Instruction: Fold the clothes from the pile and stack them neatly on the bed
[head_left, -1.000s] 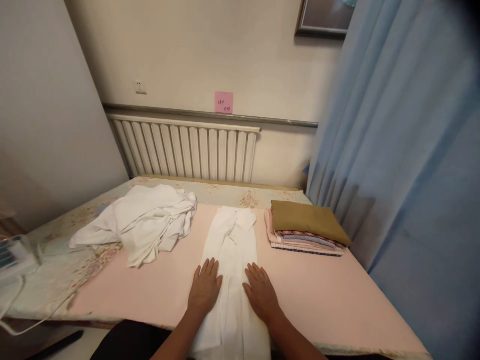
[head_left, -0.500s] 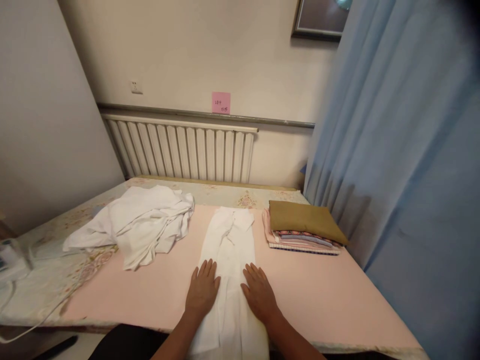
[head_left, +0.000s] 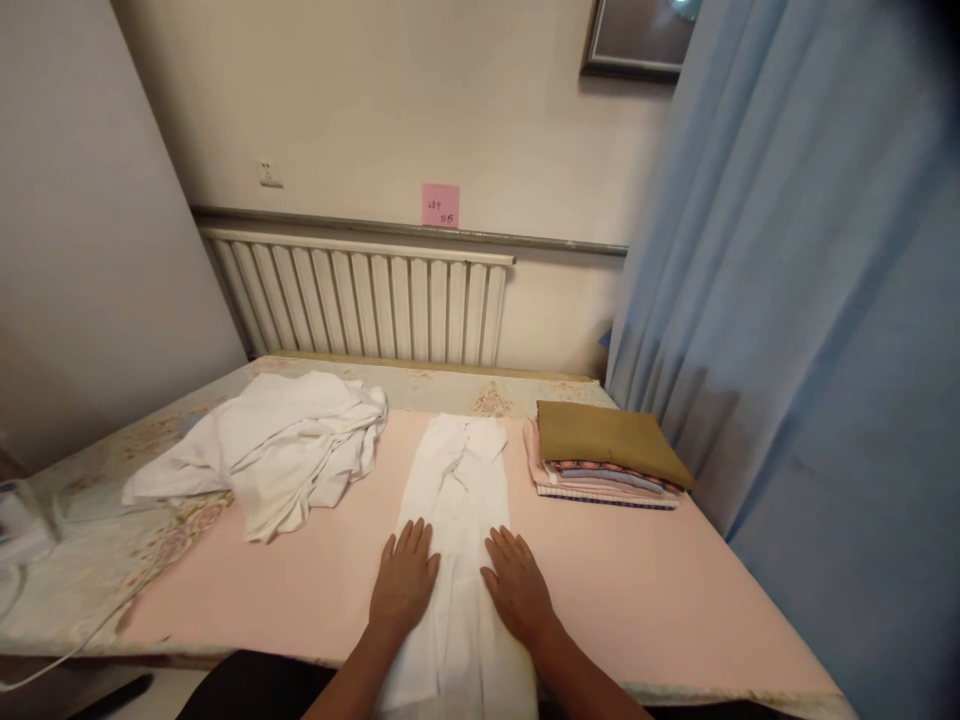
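A white garment, folded into a long narrow strip, lies on the pink sheet straight in front of me. Its near end reaches over the table's front edge. My left hand rests flat on the strip's left side, fingers pointing away from me. On the right side my right hand lies flat too, fingers stretched out. Neither hand grips anything. Some creases run along the cloth between the hands. Whether it is a shirt or another kind of garment I cannot tell.
Crumpled white cloth lies to the left. A folded stack topped by an olive cloth sits right, near the blue curtain. A white cord runs at the left edge. Behind the table are a radiator and wall.
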